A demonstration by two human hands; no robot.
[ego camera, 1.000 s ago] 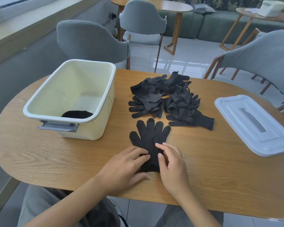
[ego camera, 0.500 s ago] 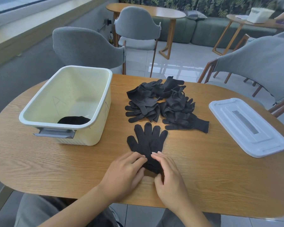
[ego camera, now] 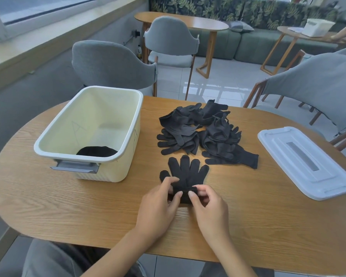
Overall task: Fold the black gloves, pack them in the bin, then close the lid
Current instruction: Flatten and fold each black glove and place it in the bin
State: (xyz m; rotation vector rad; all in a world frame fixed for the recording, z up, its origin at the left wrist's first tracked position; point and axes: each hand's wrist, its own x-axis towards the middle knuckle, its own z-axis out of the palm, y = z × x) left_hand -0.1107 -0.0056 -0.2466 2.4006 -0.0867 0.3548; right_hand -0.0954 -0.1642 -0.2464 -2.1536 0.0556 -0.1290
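Both of our hands meet at the cuff end of one black glove [ego camera: 185, 174] lying flat on the wooden table [ego camera: 68, 206]. Our left hand [ego camera: 158, 204] pinches the cuff between thumb and curled fingers on its left side, and our right hand [ego camera: 208, 206] pinches it the same way on its right side; the cuff looks lifted and partly rolled toward the glove's fingers, which point away from us. Just beyond our hands, farther across the table, lies a loose pile of black gloves [ego camera: 204, 130], close to the single glove but apart from it. Off to the left of our left hand sits the cream bin [ego camera: 128, 140], open on top, with a dark folded item [ego camera: 97, 151] in its near corner. Well to the right of our right hand, the white lid [ego camera: 306, 160] rests flat on the table. Beyond the table stand grey chairs [ego camera: 112, 64].
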